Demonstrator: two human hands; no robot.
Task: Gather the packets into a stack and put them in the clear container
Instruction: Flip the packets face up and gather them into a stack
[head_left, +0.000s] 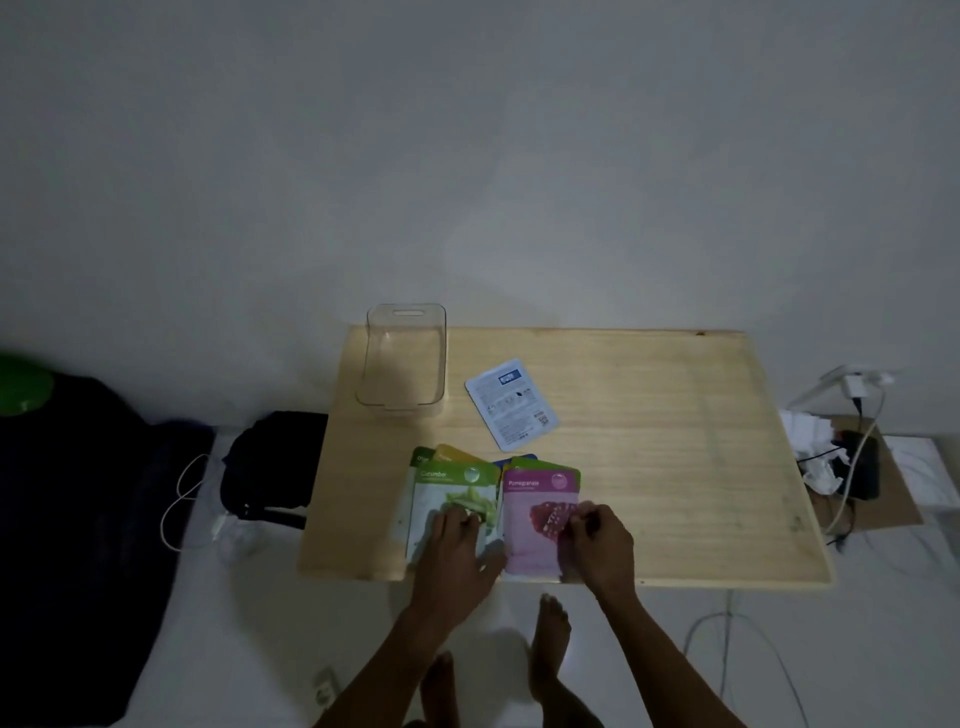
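Observation:
Two small piles of packets lie at the near edge of the wooden table (649, 457). A green cucumber packet (457, 488) tops the left pile, and my left hand (457, 551) rests flat on it. A pink pomegranate packet (530, 519) tops the right pile; my right hand (597, 540) pinches its right edge with curled fingers. Corners of yellow, green and blue packets stick out behind both piles. One white packet (511, 402) lies face down by itself further back. The clear container (402, 358) stands empty at the table's far left corner.
A black bag (275, 462) and a white cable (179, 499) lie on the floor to the left of the table. Crumpled paper (815, 441), a charger and cables sit to the right. My bare feet (550, 644) stand below the table's near edge.

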